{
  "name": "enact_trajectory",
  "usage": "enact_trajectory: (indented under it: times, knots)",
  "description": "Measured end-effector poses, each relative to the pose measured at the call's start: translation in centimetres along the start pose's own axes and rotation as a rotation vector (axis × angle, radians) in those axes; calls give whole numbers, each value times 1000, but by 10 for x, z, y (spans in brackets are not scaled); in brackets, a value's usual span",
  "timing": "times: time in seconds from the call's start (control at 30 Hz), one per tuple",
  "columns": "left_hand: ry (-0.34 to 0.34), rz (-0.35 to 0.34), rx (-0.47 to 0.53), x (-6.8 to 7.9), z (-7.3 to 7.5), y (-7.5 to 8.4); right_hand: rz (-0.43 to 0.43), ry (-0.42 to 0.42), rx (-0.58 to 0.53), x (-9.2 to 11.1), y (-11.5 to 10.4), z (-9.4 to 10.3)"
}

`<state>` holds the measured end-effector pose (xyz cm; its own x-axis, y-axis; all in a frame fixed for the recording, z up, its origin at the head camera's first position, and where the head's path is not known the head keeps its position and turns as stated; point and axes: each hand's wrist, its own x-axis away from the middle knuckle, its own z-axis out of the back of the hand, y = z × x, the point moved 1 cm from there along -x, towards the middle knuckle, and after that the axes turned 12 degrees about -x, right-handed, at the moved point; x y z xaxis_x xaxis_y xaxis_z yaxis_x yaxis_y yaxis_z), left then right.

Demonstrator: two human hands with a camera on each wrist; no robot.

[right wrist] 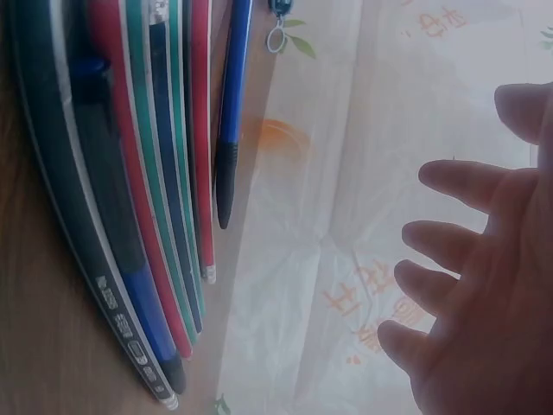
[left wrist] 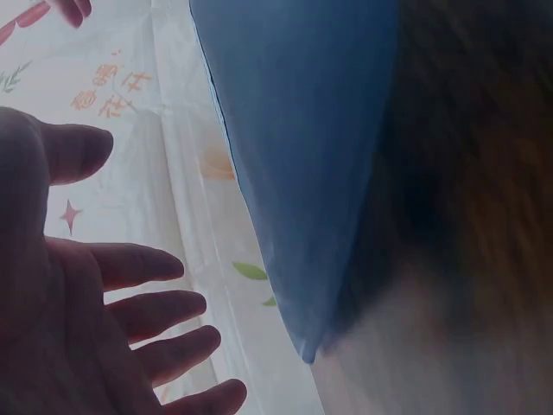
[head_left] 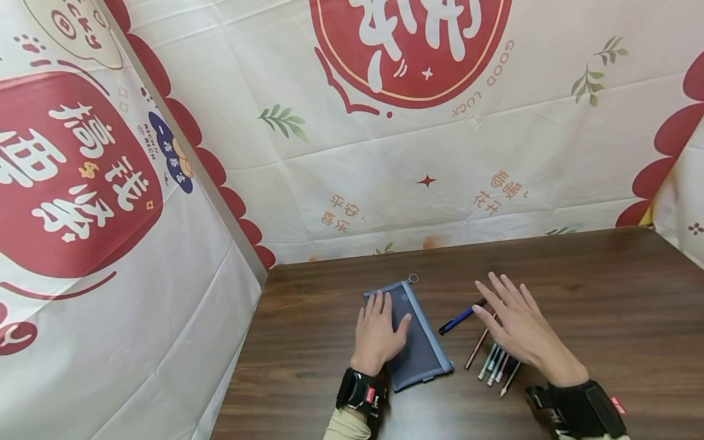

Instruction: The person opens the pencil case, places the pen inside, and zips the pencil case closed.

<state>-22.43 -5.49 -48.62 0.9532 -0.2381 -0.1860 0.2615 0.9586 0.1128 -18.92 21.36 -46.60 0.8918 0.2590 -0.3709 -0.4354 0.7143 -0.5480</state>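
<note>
Right hand [head_left: 517,327], fingers spread, partly hides pencils [head_left: 486,363] at its seven o'clock; left hand [head_left: 378,336], fingers extended, obscures pouch [head_left: 414,360] partly.

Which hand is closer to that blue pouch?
Left. The left hand is over the blue pouch; the right hand is off to the pouch's right, over the pencils.

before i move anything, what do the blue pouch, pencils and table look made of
Blue pouch: probably fabric or fine mesh, matte, from its dull panel.
Pencils: likely painted wood, smooth finish, given coloured stripes and one pale tapered tip.
Table: seems wood or wood-look laminate, low sheen, from its streaked brown grain.
</note>
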Motion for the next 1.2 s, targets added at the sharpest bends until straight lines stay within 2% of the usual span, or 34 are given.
enact_trajectory:
  times: [0.4,0.77,0.93,1.2]
  knots:
    - [14,0,-39,-1,-4,14,5,-26,-1,-1,0,-6]
    - [-18,36,-71,-1,-7,28,0,-64,22,2,3,-6]
    - [-55,51,-61,-2,-6,31,-7,-73,19,1,3,-4]
    - [-119,129,-59,-3,4,46,-14,-84,22,2,6,-3]
